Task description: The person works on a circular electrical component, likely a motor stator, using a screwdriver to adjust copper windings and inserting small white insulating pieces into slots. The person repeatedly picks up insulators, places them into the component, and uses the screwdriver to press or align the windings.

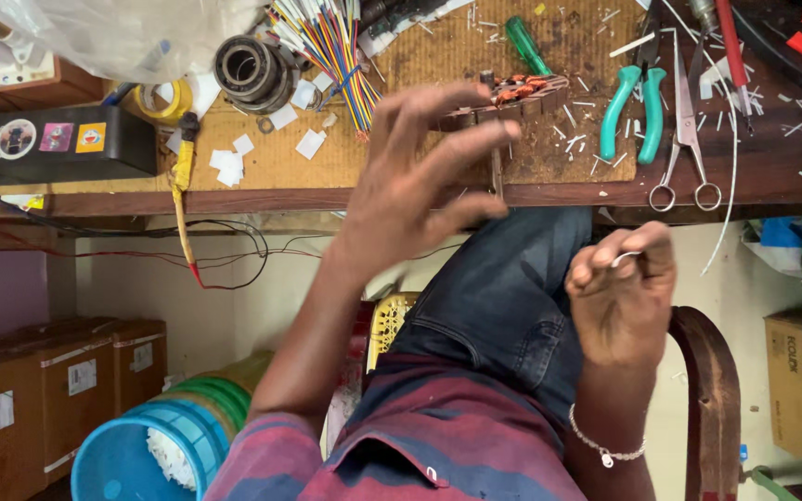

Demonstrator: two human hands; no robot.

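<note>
From the head camera, brown cardboard boxes (48,385) stand on the floor at lower left, each with a small white rectangular label; another brown carton (788,380) sits at the right edge. On the wooden bench (262,199), a black box (58,144) carries three small stickers: one round and white, one pink, one yellow. The left hand (420,176) hovers blurred, fingers spread and released, just in front of the copper-wound component (512,97) on the bench's brown mat. The right hand (626,292) is raised over the lap, thumb and fingers pinched on a thin white sleeve piece (626,256). Green-handled pliers (633,111) and scissors (686,139) lie beside the component.
</note>
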